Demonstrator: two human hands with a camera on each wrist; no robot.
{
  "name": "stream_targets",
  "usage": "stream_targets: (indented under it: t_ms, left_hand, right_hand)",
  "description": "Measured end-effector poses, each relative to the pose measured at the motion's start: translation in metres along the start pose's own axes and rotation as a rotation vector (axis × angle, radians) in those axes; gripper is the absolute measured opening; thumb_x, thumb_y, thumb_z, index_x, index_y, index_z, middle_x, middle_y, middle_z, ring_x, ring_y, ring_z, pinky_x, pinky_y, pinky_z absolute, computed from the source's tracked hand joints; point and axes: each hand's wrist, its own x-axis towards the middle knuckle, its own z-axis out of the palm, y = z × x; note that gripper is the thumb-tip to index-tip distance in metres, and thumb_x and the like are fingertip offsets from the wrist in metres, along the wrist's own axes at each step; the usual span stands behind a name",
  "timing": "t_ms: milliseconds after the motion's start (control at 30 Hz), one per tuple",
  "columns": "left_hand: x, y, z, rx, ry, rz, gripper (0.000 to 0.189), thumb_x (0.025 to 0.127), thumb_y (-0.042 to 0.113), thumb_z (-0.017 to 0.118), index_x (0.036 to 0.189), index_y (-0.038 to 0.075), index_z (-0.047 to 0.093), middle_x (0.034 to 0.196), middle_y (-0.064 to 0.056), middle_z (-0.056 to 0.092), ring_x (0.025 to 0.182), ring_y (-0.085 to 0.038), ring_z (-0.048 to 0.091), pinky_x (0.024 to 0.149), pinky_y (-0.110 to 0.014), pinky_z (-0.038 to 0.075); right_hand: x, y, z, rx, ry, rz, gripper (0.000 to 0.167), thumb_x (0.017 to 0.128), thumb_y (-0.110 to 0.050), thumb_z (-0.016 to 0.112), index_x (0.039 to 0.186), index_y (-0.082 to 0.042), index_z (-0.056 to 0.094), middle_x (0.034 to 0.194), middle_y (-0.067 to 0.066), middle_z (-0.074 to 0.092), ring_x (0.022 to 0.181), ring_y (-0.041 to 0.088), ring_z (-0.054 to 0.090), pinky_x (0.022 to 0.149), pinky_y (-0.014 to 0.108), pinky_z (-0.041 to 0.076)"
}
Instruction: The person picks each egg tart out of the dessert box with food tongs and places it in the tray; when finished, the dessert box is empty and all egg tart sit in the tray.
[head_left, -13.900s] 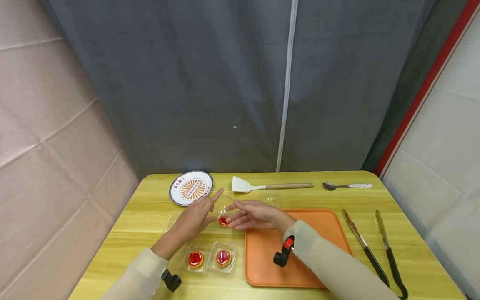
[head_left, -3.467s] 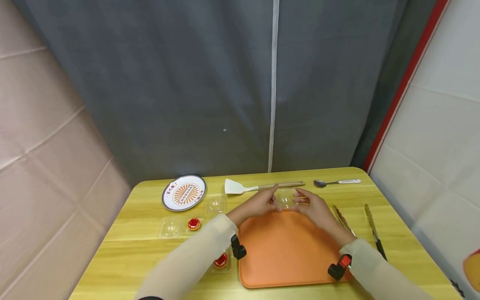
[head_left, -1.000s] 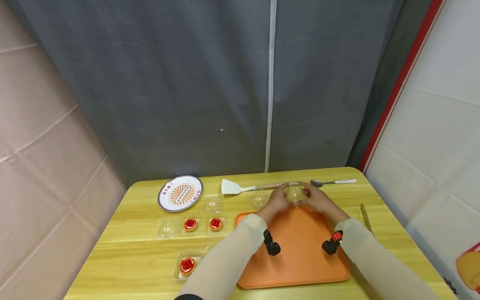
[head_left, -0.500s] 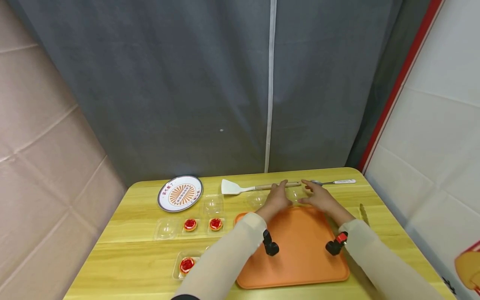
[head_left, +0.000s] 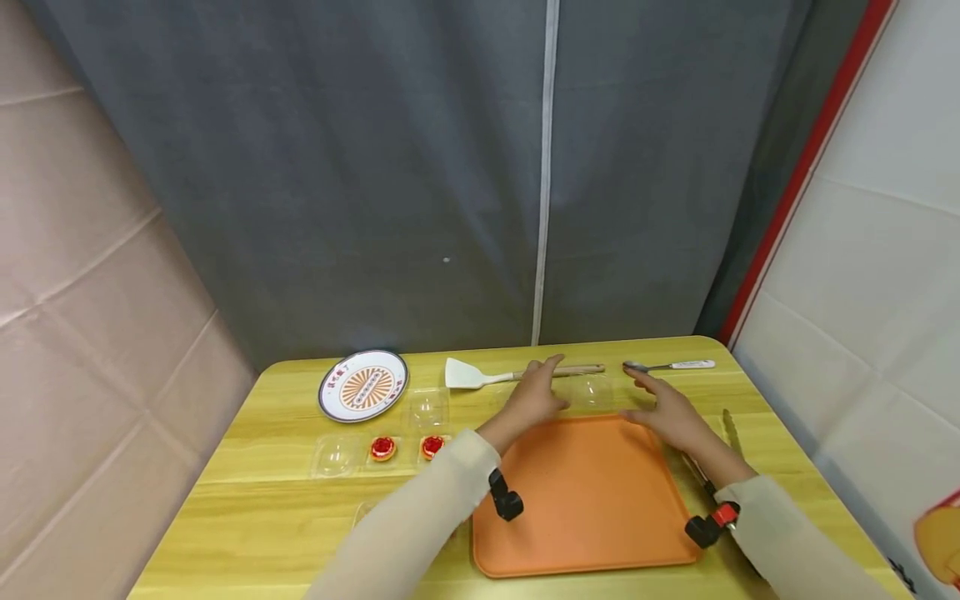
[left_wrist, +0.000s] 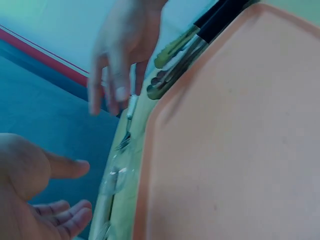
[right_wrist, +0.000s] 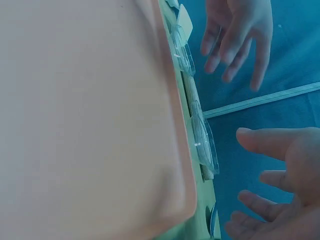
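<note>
My left hand (head_left: 534, 396) hovers past the back edge of the orange tray (head_left: 585, 500), fingers extended and holding nothing. To its right, my right hand (head_left: 667, 412) is spread, its palm also bare. Between them a clear domed plastic lid (head_left: 592, 390) lies on the table, apart from both hands; the right wrist view shows the same lid (right_wrist: 204, 142) behind the tray edge. Another clear lid (head_left: 504, 397) is partly covered by my left hand. Left of the tray sit two red-topped tarts (head_left: 382, 449) on clear bases, with more clear lids (head_left: 428, 408) beside them.
Along the back lie a patterned plate (head_left: 363, 386), a white spatula (head_left: 465, 374) with a wooden handle and a spoon (head_left: 686, 365). Metal tongs (head_left: 732, 432) lie right of the tray, partly under my right arm. My left sleeve hides most of the front packages (head_left: 363, 510).
Earlier my hands held a clear lid above the tray's back edge. That lid now rests on the table behind it. In the last half second my hands have parted, left hand leftward, right hand rightward.
</note>
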Motion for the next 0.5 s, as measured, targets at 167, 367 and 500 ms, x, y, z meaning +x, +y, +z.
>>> stream_targets:
  t_ms: [167, 367, 500]
  left_hand:
    - [-0.028, -0.021, -0.034, -0.09, 0.0, 0.112, 0.079, 0.092, 0.015, 0.079, 0.16, 0.02, 0.038, 0.139, -0.015, 0.053, 0.114, -0.026, 0.064, 0.086, -0.033, 0.059]
    - [-0.066, -0.06, -0.078, -0.144, 0.084, 0.198, 0.072, 0.092, 0.011, 0.079, 0.155, 0.012, 0.045, 0.133, -0.014, 0.059, 0.12, -0.031, 0.063, 0.1, -0.045, 0.056]
    - [-0.092, -0.09, -0.106, -0.159, 0.161, 0.189, 0.069, 0.09, 0.007, 0.08, 0.152, 0.009, 0.049, 0.131, -0.014, 0.061, 0.124, -0.035, 0.06, 0.103, -0.051, 0.054]
  right_hand:
    - [-0.024, 0.005, -0.002, -0.045, 0.05, 0.006, 0.08, 0.096, -0.026, 0.075, 0.157, 0.006, 0.033, 0.149, 0.038, 0.043, 0.134, 0.06, 0.041, 0.1, 0.073, 0.043]
    - [-0.053, 0.021, -0.006, -0.1, 0.117, 0.025, 0.083, 0.095, -0.032, 0.077, 0.155, 0.008, 0.035, 0.149, 0.039, 0.041, 0.135, 0.062, 0.035, 0.099, 0.078, 0.037]
    - [-0.071, 0.032, -0.01, -0.12, 0.127, 0.076, 0.089, 0.095, -0.04, 0.075, 0.156, 0.008, 0.031, 0.151, 0.042, 0.034, 0.136, 0.066, 0.028, 0.098, 0.082, 0.034]
